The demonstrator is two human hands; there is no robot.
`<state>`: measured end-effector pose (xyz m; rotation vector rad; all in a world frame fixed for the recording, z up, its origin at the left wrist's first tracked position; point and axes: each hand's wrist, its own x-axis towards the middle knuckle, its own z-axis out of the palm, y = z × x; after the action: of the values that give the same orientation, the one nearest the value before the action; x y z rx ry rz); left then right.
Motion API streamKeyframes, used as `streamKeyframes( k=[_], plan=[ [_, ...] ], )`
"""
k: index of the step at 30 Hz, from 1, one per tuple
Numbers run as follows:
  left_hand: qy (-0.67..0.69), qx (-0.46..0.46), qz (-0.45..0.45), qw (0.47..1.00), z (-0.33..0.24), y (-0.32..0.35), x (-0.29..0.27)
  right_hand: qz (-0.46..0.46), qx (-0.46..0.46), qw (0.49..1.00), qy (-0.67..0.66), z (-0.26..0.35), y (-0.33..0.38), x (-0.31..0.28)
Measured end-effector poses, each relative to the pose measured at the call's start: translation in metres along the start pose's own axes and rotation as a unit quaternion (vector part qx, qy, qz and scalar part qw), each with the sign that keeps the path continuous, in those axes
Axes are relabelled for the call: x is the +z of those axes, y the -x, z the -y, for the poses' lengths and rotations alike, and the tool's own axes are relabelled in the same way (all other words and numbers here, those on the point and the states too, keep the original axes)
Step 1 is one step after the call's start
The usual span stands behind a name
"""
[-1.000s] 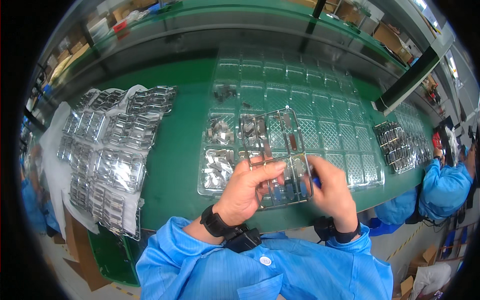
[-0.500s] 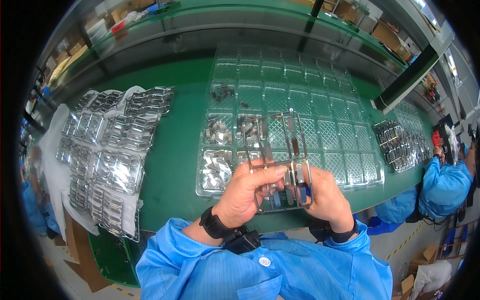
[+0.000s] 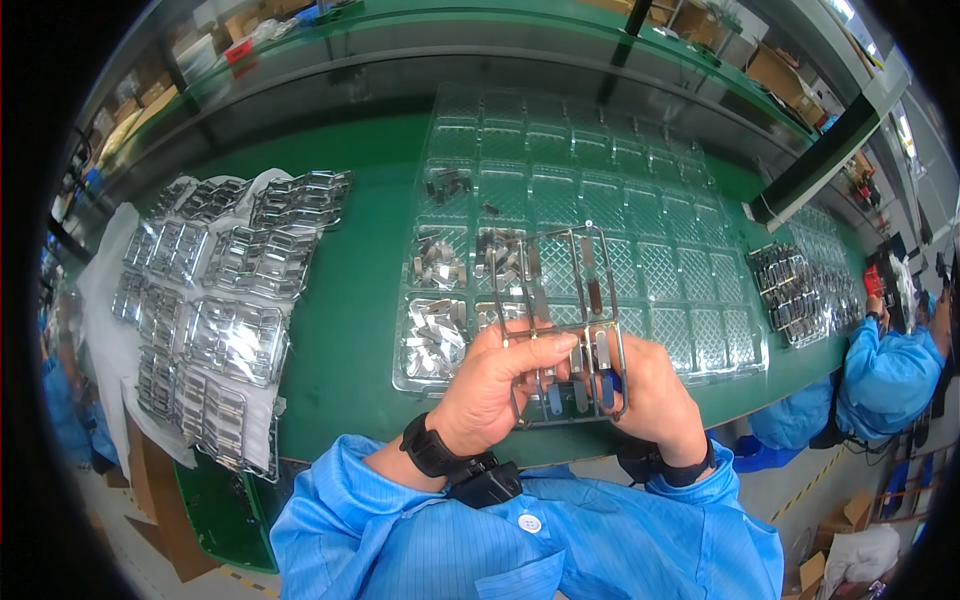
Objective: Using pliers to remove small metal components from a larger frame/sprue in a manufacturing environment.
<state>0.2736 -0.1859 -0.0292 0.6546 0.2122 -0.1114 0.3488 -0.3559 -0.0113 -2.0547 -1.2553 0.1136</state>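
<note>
My left hand (image 3: 490,385) is closed on the left side of a dark, shiny rectangular sprue frame (image 3: 585,326), its thumb laid across the middle. Small flat plated pieces in silver and brown are attached inside the frame, which is tilted up over the tray. My right hand (image 3: 655,390) grips the frame's lower right side, fingers curled behind it. Something blue (image 3: 612,383) shows by the right fingers; I cannot make out what it is. Beneath and beyond lies a clear plastic compartment tray (image 3: 400,386). Loose silver pieces (image 3: 436,333) fill its near left compartment, with darker pieces (image 3: 447,186) farther back.
On the left, several chrome sprue frames (image 3: 235,340) are stacked on white foam sheet (image 3: 112,300). More dark frames (image 3: 790,295) lie at the right of the green table (image 3: 345,400). A grey post (image 3: 815,165) rises at the right; a co-worker's blue sleeve (image 3: 870,385) is beyond.
The frame has shifted very slightly right and down in my hands. Both hands keep their grip in nearly the same place.
</note>
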Motion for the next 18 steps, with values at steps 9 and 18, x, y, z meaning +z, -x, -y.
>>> streamKeyframes(
  k=[9, 18],
  plan=[
    [0.029, -0.016, -0.006, 0.999, -0.003, 0.003, 0.005, 0.025, 0.026, 0.999, 0.018, 0.002, 0.0, -0.001],
    [0.033, 0.007, -0.034, 0.999, 0.003, -0.004, -0.004, -0.075, 0.181, 0.97, -0.143, -0.002, 0.001, -0.021]
  ],
)
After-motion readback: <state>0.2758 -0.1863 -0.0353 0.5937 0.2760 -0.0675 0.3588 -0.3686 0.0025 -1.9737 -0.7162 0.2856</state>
